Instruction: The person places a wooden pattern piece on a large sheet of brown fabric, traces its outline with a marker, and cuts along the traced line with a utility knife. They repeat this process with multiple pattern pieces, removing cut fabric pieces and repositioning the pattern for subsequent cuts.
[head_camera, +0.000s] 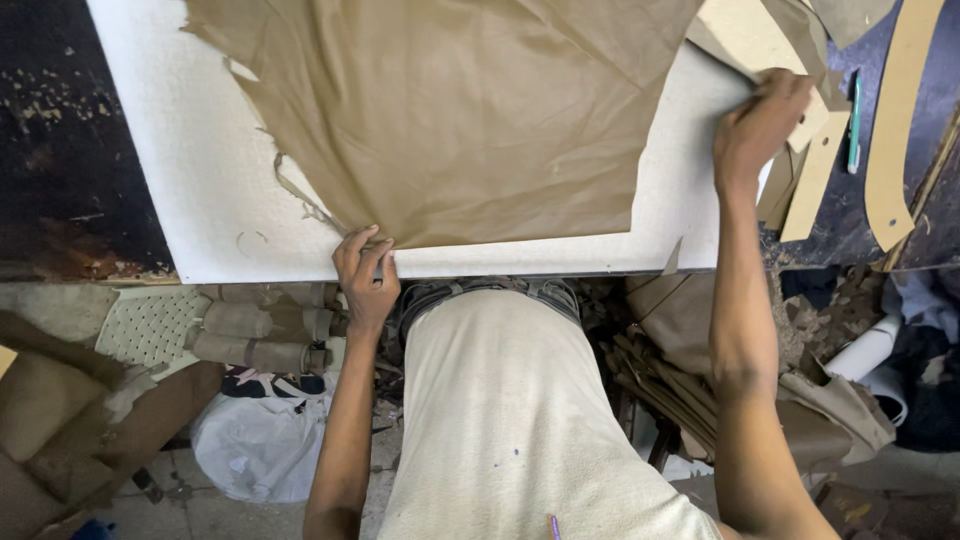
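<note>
where brown cloth (450, 110) leaves frame, right hand (762, 125) fingertips hidden

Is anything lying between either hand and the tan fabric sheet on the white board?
Nothing visible. The left hand already pinches the tan fabric at its near corner, and the right hand grips its far right edge beside the cardboard patterns.
</note>
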